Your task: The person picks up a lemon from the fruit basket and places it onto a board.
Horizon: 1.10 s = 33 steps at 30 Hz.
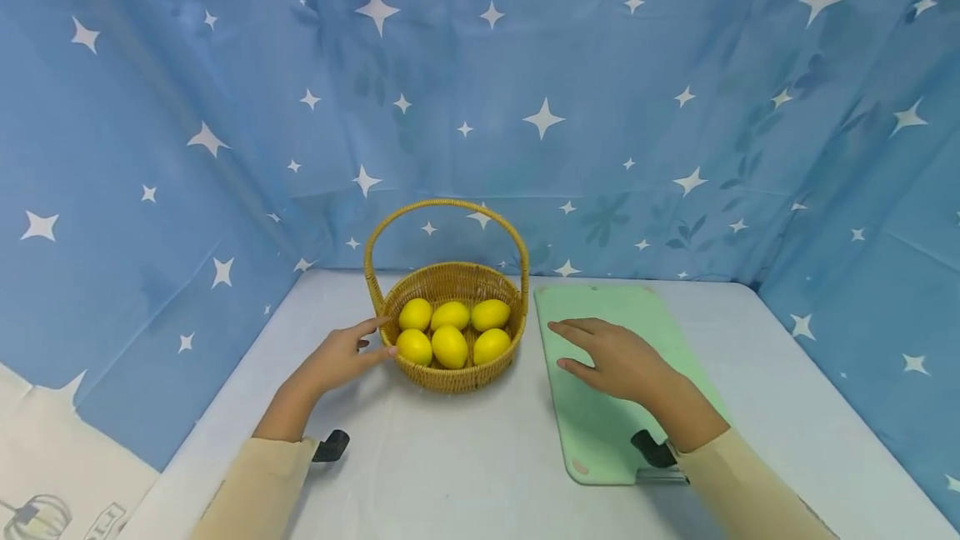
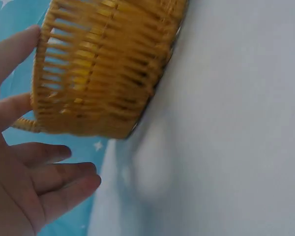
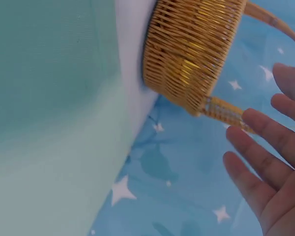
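Note:
A wicker basket (image 1: 450,382) with a tall arched handle stands at the back middle of the table, holding several yellow lemons (image 1: 450,347). At its left side is my left hand (image 1: 341,359), thumb and index fingertips right at the rim and spread apart. The left wrist view shows the thumb (image 2: 19,46) at the basket rim, the other fingers loosely extended. My right hand (image 1: 622,361) hovers over a light green cutting board (image 1: 600,432), right of the basket. Its fingers are extended and hold nothing, pointing toward the basket (image 3: 187,54).
A white table (image 1: 450,473) lies under everything. Blue curtains (image 1: 480,107) with white stars enclose it at the back and sides. The cutting board's metal-looking edge strip (image 1: 660,477) shows near the right wrist.

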Available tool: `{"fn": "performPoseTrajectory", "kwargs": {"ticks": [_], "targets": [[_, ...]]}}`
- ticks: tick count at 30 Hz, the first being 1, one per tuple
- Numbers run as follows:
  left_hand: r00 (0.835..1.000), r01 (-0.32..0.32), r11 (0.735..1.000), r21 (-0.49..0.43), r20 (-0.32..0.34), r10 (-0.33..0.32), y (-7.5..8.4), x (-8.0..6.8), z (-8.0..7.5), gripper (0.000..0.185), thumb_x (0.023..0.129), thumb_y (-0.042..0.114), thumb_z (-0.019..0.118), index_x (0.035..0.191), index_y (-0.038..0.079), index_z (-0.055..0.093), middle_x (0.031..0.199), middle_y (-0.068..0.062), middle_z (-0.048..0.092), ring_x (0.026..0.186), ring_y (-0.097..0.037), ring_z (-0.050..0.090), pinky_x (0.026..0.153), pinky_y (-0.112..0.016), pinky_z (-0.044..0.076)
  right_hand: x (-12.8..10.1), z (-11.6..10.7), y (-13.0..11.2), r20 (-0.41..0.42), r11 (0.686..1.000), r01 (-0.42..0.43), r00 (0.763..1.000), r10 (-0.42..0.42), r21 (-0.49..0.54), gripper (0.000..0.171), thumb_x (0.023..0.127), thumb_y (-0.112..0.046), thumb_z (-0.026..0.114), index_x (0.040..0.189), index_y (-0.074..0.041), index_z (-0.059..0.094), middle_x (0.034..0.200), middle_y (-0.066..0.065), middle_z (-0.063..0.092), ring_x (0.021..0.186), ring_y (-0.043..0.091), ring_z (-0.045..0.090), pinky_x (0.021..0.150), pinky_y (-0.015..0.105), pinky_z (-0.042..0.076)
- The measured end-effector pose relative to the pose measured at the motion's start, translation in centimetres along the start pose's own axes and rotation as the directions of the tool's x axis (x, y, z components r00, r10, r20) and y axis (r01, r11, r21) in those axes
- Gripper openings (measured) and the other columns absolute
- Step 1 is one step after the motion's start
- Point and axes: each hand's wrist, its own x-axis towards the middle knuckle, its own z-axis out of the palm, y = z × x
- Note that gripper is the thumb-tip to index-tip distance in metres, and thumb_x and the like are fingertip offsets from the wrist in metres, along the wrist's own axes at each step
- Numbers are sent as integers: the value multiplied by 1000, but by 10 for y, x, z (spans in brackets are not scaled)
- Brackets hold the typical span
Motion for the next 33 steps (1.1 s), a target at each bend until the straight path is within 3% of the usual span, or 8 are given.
{"fn": "performPoseTrajectory", "kwargs": {"ticks": [2, 4, 8, 11, 14, 22, 29, 33], "targets": [[1000, -3, 990, -139, 16, 5, -7, 4, 10, 75, 89, 58, 62, 150, 22, 39, 151, -18, 36, 122, -44, 50, 97, -58, 42, 12, 0, 1, 22, 999, 19, 1000, -20, 42, 51, 93, -33, 67, 140, -18, 54, 133, 5, 59, 118, 25, 57, 94, 46, 48], [1000, -16, 957, -289, 19, 22, -12, 8, 19, 74, 90, 50, 66, 151, 21, 36, 155, -17, 28, 127, -45, 45, 100, -56, 41, 25, 0, 4, 49, 997, 24, 998, -28, 80, 46, 94, -29, 67, 137, -18, 57, 130, 4, 60, 117, 23, 58, 94, 44, 48], [998, -59, 822, -566, -18, 60, -20, 15, 38, 74, 91, 29, 71, 152, 12, 32, 156, -21, 22, 132, -46, 38, 100, -48, 43, 47, 5, 6, 93, 991, 32, 995, -45, 129, 40, 95, -26, 65, 134, -16, 60, 128, 1, 62, 116, 20, 59, 93, 41, 49], [995, -91, 737, -670, -83, 47, -25, 17, 49, 72, 90, 17, 72, 150, 9, 32, 155, -23, 24, 132, -45, 38, 100, -44, 44, 62, 11, 1, 109, 985, 74, 990, -92, 154, 37, 95, -23, 65, 131, -14, 62, 125, 2, 64, 111, 19, 61, 90, 38, 51], [991, -107, 693, -713, -130, 19, -29, 15, 57, 71, 90, 13, 72, 150, 11, 33, 155, -22, 24, 132, -43, 39, 100, -42, 43, 79, 20, -6, 126, 979, 116, 982, -138, 170, 35, 94, -17, 66, 129, -12, 63, 120, 3, 66, 103, 19, 63, 84, 34, 52], [993, -75, 663, -745, -117, -18, -33, 7, 64, 71, 92, 9, 69, 151, 15, 30, 156, -22, 23, 132, -42, 40, 101, -47, 41, 111, 41, -26, 214, 973, 109, 965, -152, 201, 35, 89, -7, 72, 124, -11, 68, 119, 2, 67, 109, 17, 62, 88, 32, 51], [995, -85, 670, -737, -99, 17, -13, -4, 47, 71, 94, 5, 64, 153, 9, 24, 155, -27, 19, 131, -47, 38, 101, -50, 40, 132, 46, -28, 361, 986, 42, 927, -100, 164, 40, 86, -7, 75, 125, -10, 67, 119, 0, 67, 108, 17, 62, 85, 29, 52], [994, -102, 675, -731, -101, 40, -12, 0, 43, 72, 95, 7, 63, 154, 7, 22, 155, -28, 17, 131, -48, 37, 102, -51, 39, 141, 48, -27, 408, 989, -3, 911, -59, 151, 43, 85, -18, 78, 127, -13, 67, 121, -2, 66, 109, 16, 60, 88, 30, 50]]}}
